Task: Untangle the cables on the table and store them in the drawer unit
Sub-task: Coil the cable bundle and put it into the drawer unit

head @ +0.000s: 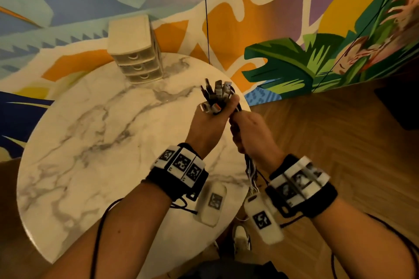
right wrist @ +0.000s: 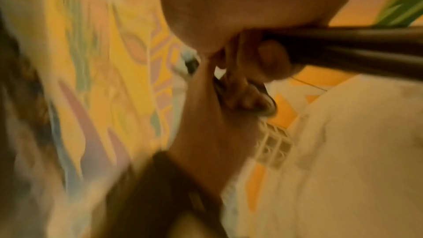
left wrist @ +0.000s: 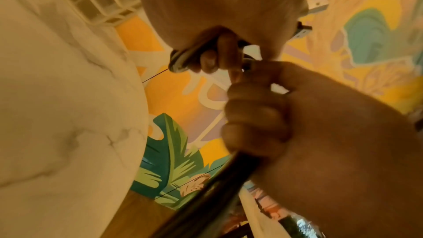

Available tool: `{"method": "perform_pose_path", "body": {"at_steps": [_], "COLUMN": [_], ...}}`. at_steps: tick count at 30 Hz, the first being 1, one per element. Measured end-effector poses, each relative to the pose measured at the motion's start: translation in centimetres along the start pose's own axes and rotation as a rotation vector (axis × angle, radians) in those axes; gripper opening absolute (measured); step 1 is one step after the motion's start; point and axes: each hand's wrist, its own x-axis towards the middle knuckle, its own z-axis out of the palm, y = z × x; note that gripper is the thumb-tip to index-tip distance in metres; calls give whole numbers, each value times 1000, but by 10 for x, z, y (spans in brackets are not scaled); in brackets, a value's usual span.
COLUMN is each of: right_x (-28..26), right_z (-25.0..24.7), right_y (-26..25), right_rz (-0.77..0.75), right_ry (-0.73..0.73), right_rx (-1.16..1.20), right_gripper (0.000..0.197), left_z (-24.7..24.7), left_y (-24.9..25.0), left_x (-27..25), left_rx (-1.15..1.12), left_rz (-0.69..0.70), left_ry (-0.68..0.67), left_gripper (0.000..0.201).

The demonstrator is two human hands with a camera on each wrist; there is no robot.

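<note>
Cables gathered in your fists, none stored yet

Your left hand (head: 209, 124) grips the cable bundle (head: 217, 95) just under its plug ends, and your right hand (head: 251, 136) is clenched round the same strands lower down, tails hanging off the marble table (head: 90, 142) edge. All three drawers of the drawer unit (head: 136, 52) look closed (so storing seems entirely ahead). The unit stands well apart at the far rim; nothing lies between, though both hands are occupied, so one must let go to open a drawer.
</note>
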Motion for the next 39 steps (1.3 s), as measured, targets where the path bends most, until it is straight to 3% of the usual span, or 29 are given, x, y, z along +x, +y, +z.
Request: {"method": "perform_pose_path", "body": {"at_steps": [2,4,7,10,13,16,18,22,27,31,34,36,39], "right_x": [2,4,5,7,2,-5,-4,9,15,38,53,56,59], "right_z": [-14,-21,-16,-5,8,23,29,25,13,-10,-29,-31,-27], "right_y": [-17,-27,-29,-27,-13,13,21,16,1,-19,-1,28,79], "right_rz": [179,284,332,262,155,129,117,30,-115,-279,-230,-123,17], "right_ry": [-203,-426,-604,-603,-570,-541,-482,-369,-353,-234,-213,-335,-517], "right_rx": [210,310,383,250,-47,-320,-406,-511,-689,-766,-794,-909,-1002], "right_gripper": [53,44,35,39,35,26,34,46,35,24,24,29,22], "left_z": [-4,-7,-11,-16,-20,-26,-32,-46,-53,-69,-81,-78,-73], "left_y": [-3,1,14,18,19,26,29,27,33,61,69,55,28], "left_x": [-1,3,5,2,1,3,-1,-8,-13,-5,-4,-14,-31], "left_rx": [-62,-137,-165,-231,-400,-624,-695,-703,-650,-645,-527,-412,-266], "left_rz": [-29,-40,-82,-107,-139,-66,-49,-172,-149,-53,-86,-195,-291], "left_ry": [-140,-241,-329,-296,-195,-167,-184,-180,-274,-406,-533,-580,-638], "left_gripper": [36,57,44,30,33,44,45,42,43,47,47,46,47]}}
